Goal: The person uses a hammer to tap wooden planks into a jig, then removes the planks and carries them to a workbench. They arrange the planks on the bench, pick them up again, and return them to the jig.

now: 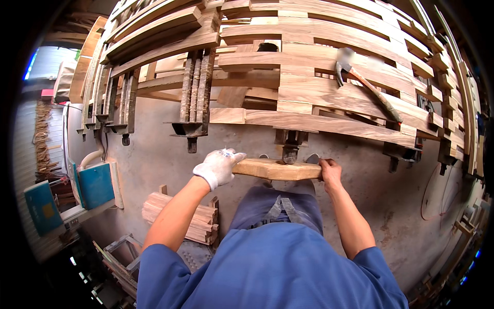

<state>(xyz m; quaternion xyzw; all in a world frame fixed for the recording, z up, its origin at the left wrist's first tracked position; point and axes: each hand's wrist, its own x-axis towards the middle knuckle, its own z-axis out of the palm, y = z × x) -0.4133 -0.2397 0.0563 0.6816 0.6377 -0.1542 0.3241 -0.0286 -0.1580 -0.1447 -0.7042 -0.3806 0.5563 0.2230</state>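
Note:
I hold a thick, tapered wooden bar (276, 171) level in front of my waist. My left hand (218, 166), in a white glove, is closed on its left end. My bare right hand (329, 172) grips the right end, fingers wrapped behind it. The bar's middle meets the lower end of a dark metal clamp screw (290, 150); whether it is fitted onto the screw I cannot tell. Above the clamp lies a slatted panel of pale wood strips (329, 126), its front edge facing me. A claw hammer (371, 91) with an orange-brown handle rests on the panel.
More clamps (191, 126) hang along the rack's front at left, with others (401, 154) at right. Stacked wood strips (177, 219) lie on the floor beside my left forearm. A teal machine box (96, 184) stands far left. A thin cable (427, 206) trails at right.

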